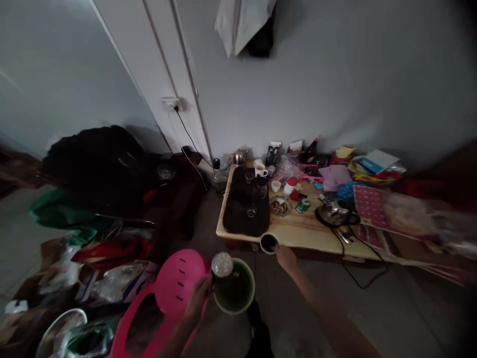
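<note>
the left hand gripped a round strainer above a green bucket, just beside a pink plastic stool. the right hand, well apart from the left, held a small dark-filled cup at the near edge of the low wooden table, near a black tea tray.

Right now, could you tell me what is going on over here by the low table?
A person stands over a cluttered low wooden table. Their right hand holds a small white cup with dark contents at the table's near edge. Their left hand holds a glass vessel with a strainer top over a green bin on the floor, beside a pink stool. A dark tea tray and kettle sit on the table.
</note>
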A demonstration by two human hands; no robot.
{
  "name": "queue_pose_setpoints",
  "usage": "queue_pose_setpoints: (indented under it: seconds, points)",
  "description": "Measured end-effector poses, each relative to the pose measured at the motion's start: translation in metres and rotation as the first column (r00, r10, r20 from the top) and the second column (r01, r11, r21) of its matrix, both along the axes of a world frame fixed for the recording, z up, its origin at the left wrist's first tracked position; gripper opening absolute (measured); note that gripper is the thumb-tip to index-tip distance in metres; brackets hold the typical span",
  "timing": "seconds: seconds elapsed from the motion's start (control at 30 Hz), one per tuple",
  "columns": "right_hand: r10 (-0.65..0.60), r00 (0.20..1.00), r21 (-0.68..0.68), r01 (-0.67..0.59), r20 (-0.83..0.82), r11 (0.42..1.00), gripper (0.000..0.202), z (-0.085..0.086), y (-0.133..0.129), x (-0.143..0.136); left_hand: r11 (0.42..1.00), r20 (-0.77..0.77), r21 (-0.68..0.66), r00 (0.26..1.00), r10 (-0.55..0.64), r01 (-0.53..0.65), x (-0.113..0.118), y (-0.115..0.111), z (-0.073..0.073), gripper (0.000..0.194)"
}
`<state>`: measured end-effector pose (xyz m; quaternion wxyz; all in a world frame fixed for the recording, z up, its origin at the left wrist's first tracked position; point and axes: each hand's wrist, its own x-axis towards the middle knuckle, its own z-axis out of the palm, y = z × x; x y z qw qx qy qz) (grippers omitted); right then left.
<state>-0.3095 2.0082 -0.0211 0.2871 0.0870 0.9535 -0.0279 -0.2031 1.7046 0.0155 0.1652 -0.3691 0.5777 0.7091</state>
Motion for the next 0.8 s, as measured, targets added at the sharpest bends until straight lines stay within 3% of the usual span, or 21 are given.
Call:
queue_pose_setpoints:
  seconds: [0.13,0.23,0.33,0.47,0.6,0.7,0.8]
  points:
    - [0.078,0.991,0.014,-0.080,0.108,0.997,0.028,-0.045,0.003,-0.082,0.998,0.003,-0.049,0.999,0.039,-0.039,-0.089,0.030,-0.055,0.048]
    - [0.142,0.978,0.007,-0.145,0.152,0.989,0.028,-0.067,0.008,-0.113,0.996,0.030,-0.050,0.997,0.073,-0.071,-0.138,0.045,-0.101,0.049]
    - [0.188,0.968,-0.003,-0.190,0.167,0.982,0.029,-0.081,0.010,-0.130,0.993,0.037,-0.036,0.993,0.114,-0.113,-0.172,0.057,-0.137,0.044]
    - [0.229,0.963,-0.024,-0.228,0.144,0.973,0.028,-0.098,0.012,-0.147,0.989,0.055,0.010,0.988,0.146,-0.147,-0.199,0.070,-0.166,0.038]
    - [0.269,0.960,-0.053,-0.266,0.070,0.962,0.029,-0.106,0.021,-0.157,0.986,0.080,0.051,0.985,0.153,-0.157,-0.211,0.081,-0.190,0.031]
    - [0.288,0.957,-0.039,-0.289,-0.033,0.957,0.033,-0.100,0.027,-0.159,0.981,0.090,0.079,0.981,0.170,-0.177,-0.212,0.091,-0.204,0.028]
    - [0.329,0.926,-0.015,-0.338,-0.187,0.941,0.046,-0.085,0.016,-0.161,0.971,0.083,0.108,0.976,0.203,-0.212,-0.210,0.104,-0.212,0.025]
